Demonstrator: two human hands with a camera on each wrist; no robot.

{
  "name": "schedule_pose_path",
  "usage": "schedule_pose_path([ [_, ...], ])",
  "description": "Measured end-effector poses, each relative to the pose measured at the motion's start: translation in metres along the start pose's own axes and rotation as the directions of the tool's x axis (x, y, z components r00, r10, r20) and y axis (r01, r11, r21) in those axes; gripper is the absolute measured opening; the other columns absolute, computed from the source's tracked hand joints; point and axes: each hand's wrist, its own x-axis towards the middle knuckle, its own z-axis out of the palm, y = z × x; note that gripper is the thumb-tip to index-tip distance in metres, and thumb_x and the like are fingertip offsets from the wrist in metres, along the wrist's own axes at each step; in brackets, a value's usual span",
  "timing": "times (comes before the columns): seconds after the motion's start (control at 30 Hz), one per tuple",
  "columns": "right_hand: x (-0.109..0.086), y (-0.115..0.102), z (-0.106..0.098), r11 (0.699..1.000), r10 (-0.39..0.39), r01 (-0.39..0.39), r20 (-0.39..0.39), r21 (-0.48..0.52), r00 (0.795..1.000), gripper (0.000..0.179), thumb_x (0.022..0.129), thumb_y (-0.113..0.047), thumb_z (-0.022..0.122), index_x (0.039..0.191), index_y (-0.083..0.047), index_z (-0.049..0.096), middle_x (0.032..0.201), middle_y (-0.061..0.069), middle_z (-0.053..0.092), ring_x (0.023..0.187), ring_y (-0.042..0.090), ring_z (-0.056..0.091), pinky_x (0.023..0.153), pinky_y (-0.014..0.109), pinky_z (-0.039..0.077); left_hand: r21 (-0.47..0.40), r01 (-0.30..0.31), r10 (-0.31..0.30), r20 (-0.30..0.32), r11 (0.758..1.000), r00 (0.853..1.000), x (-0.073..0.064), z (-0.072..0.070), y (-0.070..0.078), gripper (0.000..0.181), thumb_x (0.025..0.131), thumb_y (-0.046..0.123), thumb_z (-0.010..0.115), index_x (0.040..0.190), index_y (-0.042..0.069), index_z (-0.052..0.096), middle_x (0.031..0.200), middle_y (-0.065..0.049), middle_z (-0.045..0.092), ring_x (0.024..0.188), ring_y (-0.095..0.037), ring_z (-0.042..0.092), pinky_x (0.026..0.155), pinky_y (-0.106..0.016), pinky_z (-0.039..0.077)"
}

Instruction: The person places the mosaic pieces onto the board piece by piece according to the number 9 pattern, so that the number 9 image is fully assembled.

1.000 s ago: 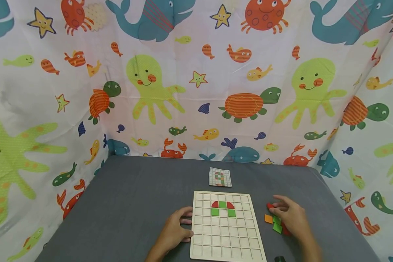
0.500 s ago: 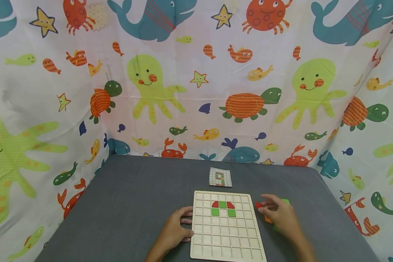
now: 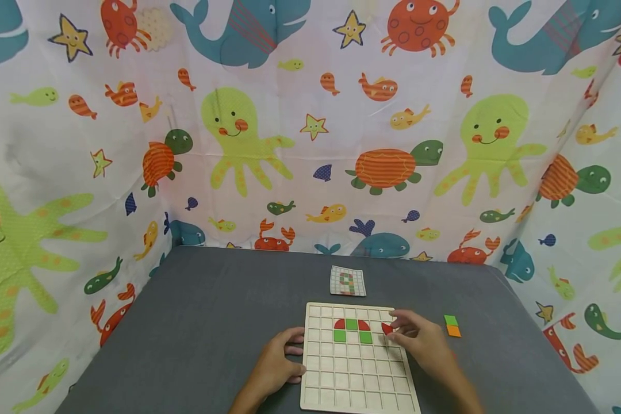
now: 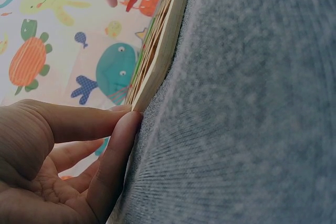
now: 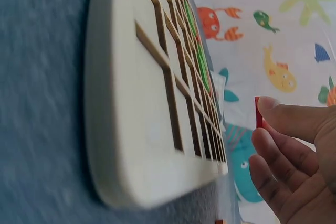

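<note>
A wooden grid board (image 3: 359, 368) lies on the table with green square tiles (image 3: 351, 324) and red quarter-round tiles (image 3: 339, 324) set in its upper rows. My left hand (image 3: 278, 361) is at the board's left edge; in the left wrist view, thumb and a finger pinch the wooden rim (image 4: 167, 40). Between the thumb and fingertips of my right hand (image 3: 419, 339) is a red tile (image 3: 387, 328), held above the board's upper right squares. In the right wrist view this red tile (image 5: 258, 112) appears edge-on, clear of the board.
A small printed card (image 3: 348, 280) with a coloured grid pattern lies beyond the board. Right of my right hand are a loose green tile (image 3: 451, 320) and an orange tile (image 3: 453, 331). A patterned cloth (image 3: 310, 115) hangs behind the grey table (image 3: 227, 310).
My right hand has moved left from the loose tile pile to over the board, carrying the red tile. It uncovers a green and an orange tile. The left hand stays put.
</note>
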Motion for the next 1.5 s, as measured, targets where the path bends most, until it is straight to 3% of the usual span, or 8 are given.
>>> schedule_pose_path([
  [0.33, 0.001, -0.014, 0.015, 0.998, -0.059, 0.056, 0.068, 0.037, 0.996, 0.047, 0.084, -0.009, 0.088, 0.129, -0.01, 0.073, 0.097, -0.004, 0.076, 0.085, 0.007, 0.069, 0.075, 0.024, 0.059, -0.007, -0.006, 0.006, 0.002, 1.0, 1.0, 0.0, 0.0, -0.001, 0.078, 0.072, -0.019, 0.078, 0.145, 0.003, 0.06, 0.134, -0.017, 0.062, 0.111, -0.029, 0.065, 0.058, -0.04, 0.063],
  [0.67, 0.002, -0.028, 0.029, 0.986, -0.16, 0.15, 0.167, 0.074, 0.973, 0.043, 0.086, -0.015, 0.088, 0.126, -0.009, 0.074, 0.097, 0.0, 0.076, 0.083, 0.008, 0.068, 0.069, 0.025, 0.057, -0.011, -0.008, 0.008, 0.005, 1.0, 1.0, -0.001, -0.001, -0.001, 0.078, 0.073, -0.018, 0.077, 0.145, 0.003, 0.06, 0.134, -0.017, 0.062, 0.111, -0.029, 0.065, 0.058, -0.04, 0.063],
  [0.93, 0.003, -0.036, 0.038, 0.983, -0.177, 0.163, 0.239, 0.08, 0.955, 0.044, 0.087, -0.015, 0.087, 0.128, -0.007, 0.072, 0.1, 0.0, 0.075, 0.083, 0.007, 0.068, 0.071, 0.026, 0.056, -0.011, -0.011, 0.011, 0.006, 1.0, 1.0, -0.002, -0.001, -0.001, 0.078, 0.073, -0.019, 0.078, 0.145, 0.003, 0.06, 0.134, -0.017, 0.062, 0.111, -0.029, 0.065, 0.058, -0.04, 0.064],
  [1.23, 0.003, -0.046, 0.047, 0.988, -0.148, 0.122, 0.325, 0.099, 0.934, 0.043, 0.088, -0.011, 0.086, 0.128, -0.005, 0.072, 0.096, -0.001, 0.073, 0.084, 0.012, 0.068, 0.071, 0.026, 0.055, -0.003, -0.017, 0.017, 0.004, 1.0, 1.0, -0.002, 0.0, 0.0, 0.077, 0.073, -0.019, 0.078, 0.144, 0.003, 0.06, 0.134, -0.018, 0.062, 0.111, -0.029, 0.065, 0.058, -0.04, 0.064],
  [1.5, 0.003, -0.046, 0.053, 0.984, -0.177, 0.157, 0.338, 0.087, 0.924, 0.044, 0.086, -0.011, 0.088, 0.126, -0.006, 0.073, 0.095, 0.001, 0.072, 0.082, 0.011, 0.067, 0.072, 0.026, 0.057, -0.004, -0.013, 0.013, 0.007, 1.0, 1.0, -0.002, -0.001, 0.0, 0.077, 0.073, -0.019, 0.078, 0.144, 0.003, 0.06, 0.133, -0.017, 0.062, 0.111, -0.029, 0.065, 0.058, -0.04, 0.064],
])
